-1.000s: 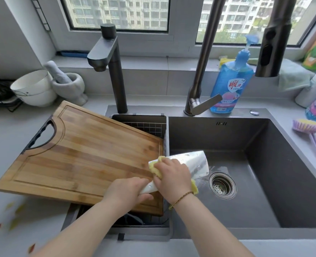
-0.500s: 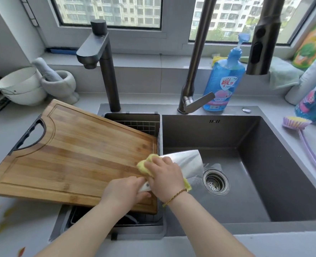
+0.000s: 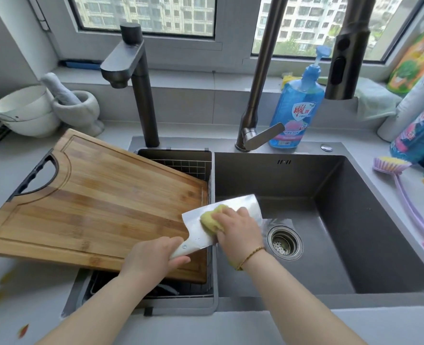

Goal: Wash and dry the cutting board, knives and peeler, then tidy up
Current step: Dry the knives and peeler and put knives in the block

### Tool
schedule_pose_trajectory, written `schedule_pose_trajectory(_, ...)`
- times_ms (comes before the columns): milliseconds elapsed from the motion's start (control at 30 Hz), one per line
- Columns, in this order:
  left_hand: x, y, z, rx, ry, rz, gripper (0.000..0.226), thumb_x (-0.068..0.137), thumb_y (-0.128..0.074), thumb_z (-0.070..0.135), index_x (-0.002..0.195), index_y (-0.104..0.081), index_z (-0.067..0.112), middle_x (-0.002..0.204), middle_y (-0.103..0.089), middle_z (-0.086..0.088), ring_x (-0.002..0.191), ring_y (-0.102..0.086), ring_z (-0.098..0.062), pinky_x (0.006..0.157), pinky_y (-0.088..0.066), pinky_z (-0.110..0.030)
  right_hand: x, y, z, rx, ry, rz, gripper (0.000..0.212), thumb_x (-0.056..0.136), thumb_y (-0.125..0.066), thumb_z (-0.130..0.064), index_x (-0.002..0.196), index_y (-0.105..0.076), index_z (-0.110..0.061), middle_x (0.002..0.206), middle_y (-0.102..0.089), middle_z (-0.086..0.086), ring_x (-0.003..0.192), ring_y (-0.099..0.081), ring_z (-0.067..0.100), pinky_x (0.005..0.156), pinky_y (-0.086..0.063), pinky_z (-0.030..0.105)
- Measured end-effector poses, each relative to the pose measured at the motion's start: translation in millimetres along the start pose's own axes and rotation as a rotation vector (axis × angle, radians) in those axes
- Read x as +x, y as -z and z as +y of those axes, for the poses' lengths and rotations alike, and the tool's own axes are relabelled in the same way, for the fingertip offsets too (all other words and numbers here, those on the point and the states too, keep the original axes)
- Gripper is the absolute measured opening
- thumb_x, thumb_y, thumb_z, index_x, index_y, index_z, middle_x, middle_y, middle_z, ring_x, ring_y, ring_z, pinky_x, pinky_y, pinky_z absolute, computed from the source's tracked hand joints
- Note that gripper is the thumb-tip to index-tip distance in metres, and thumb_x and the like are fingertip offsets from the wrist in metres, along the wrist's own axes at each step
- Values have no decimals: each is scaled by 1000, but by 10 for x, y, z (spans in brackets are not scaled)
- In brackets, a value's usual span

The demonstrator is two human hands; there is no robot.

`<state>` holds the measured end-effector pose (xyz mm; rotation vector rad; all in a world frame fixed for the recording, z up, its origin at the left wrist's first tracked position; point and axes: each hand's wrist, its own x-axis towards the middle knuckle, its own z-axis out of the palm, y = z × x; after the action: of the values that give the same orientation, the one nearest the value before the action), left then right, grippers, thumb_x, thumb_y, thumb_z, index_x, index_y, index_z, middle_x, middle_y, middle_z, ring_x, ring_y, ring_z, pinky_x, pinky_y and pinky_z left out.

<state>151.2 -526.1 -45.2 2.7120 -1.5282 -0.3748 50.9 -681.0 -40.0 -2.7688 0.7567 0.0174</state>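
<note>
The sink (image 3: 293,175) fills the middle of the counter (image 3: 392,324), and you work over it so that whatever comes off the tools falls into the basin, not onto the worktop. The cutting board (image 3: 94,207) lies tilted across the left compartment, with its handle end out on the counter and its right edge over the wire basket (image 3: 181,165). I judge it is parked there to wait its turn, close by but clear of the basin.

The knife (image 3: 193,221), a broad cleaver, is held nearly flat across the divide between board and basin. Its blade points away to the right. Your left hand (image 3: 153,257) is wrapped tight round its white handle, which steadies the blade. Your right hand (image 3: 238,227) is closed over the yellow sponge (image 3: 212,219) and presses it onto the flat of the blade, so you scrub the face and your fingers stay off the edge.

The tall tap (image 3: 263,70) and its spray head (image 3: 345,58) are cut off at the top of the view. I cannot tell whether any water is running.

The board hides most of the left compartment. A dark shape lies under its near edge, and I cannot tell what it is.

Your right hand covers much of the blade. A scrap of yellow shows below your wrist, so the sponge may fold round the blade, but that is unclear. No peeler or second knife is in view.
</note>
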Motion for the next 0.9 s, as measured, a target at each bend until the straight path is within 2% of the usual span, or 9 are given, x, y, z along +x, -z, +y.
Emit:
schedule_pose_trajectory(200,12,69,92,15,9,-23,37,93,-35,53,117,-47,28,95,-52,11,78,-47,-9,51,-30,-17,217,110,272,11,-425,125,27,93,-36,-15,116,-52,-12,122,-52,6,110,-44,28,87,-40,35)
schedule_pose_trajectory(333,62,91,115,49,18,-74,37,93,-37,52,116,-48,25,113,-58,7,98,-58,-16,66,-34,-25,7,-53,-194,-34,33,138,29,86,-51,-17,115,-56,-18,122,-53,1,105,-48,26,83,-41,31)
schedule_pose_trajectory(400,64,94,119,54,21,-90,38,93,-37,52,117,-48,25,118,-57,7,106,-56,-15,70,-33,-24,-139,-139,-280,6,223,170,37,57,-79,-25,92,-69,-27,95,-66,-6,77,-60,20,61,-48,21)
schedule_pose_trajectory(467,49,83,120,47,16,-102,38,92,-37,53,119,-48,27,118,-57,8,106,-56,-15,70,-35,-24,-190,-185,-159,51,291,133,41,39,-83,-23,78,-72,-30,77,-69,-9,57,-59,17,46,-49,17)
schedule_pose_trajectory(533,32,74,135,42,15,-110,38,92,-37,54,120,-47,29,117,-57,8,104,-57,-15,69,-36,-25,-222,-137,25,61,219,111,35,61,-66,-16,94,-71,-23,95,-69,-2,74,-61,25,62,-55,29)
schedule_pose_trajectory(633,36,66,160,42,20,-100,38,92,-36,54,120,-47,30,114,-57,8,101,-58,-15,68,-38,-25,-222,-112,223,-13,-37,121,43,88,-41,-10,127,-50,-25,131,-49,-3,112,-43,26,93,-39,32)
schedule_pose_trajectory(733,28,66,163,43,21,-92,37,93,-36,53,117,-47,28,108,-57,8,95,-57,-15,67,-37,-26,-326,-188,22,51,123,210,37,66,-64,-10,100,-64,-27,98,-65,-4,79,-60,23,60,-51,31)
schedule_pose_trajectory(800,5,50,143,38,31,-80,37,93,-35,54,116,-47,28,100,-53,10,87,-53,-13,65,-34,-25,-416,-255,-9,115,254,180,34,63,-52,-14,92,-59,-31,82,-66,-9,62,-59,18,46,-49,22)
schedule_pose_trajectory(900,-26,31,127,42,49,-59,36,92,-35,55,113,-47,28,99,-54,10,87,-54,-13,59,-33,-24,-377,-132,174,48,76,145,42,83,-43,-4,117,-57,-24,118,-57,-4,99,-52,26,78,-51,31)
